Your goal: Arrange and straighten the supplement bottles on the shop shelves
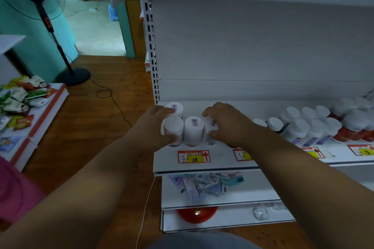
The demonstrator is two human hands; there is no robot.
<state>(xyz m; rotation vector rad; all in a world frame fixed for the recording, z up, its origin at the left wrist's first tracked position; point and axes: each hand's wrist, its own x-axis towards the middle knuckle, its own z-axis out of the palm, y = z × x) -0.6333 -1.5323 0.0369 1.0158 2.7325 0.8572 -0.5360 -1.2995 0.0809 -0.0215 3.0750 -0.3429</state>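
Left hand (155, 125) grips a white-capped bottle (173, 130); right hand (226, 123) grips another bottle (210, 125) on the shelf (222, 159).

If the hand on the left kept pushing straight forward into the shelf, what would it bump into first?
Probably the white-capped bottle at the back. The left hand grips the front white-capped bottle and points toward the shelf's white back panel; its fingertips are already at that rear bottle, though depth is unclear.
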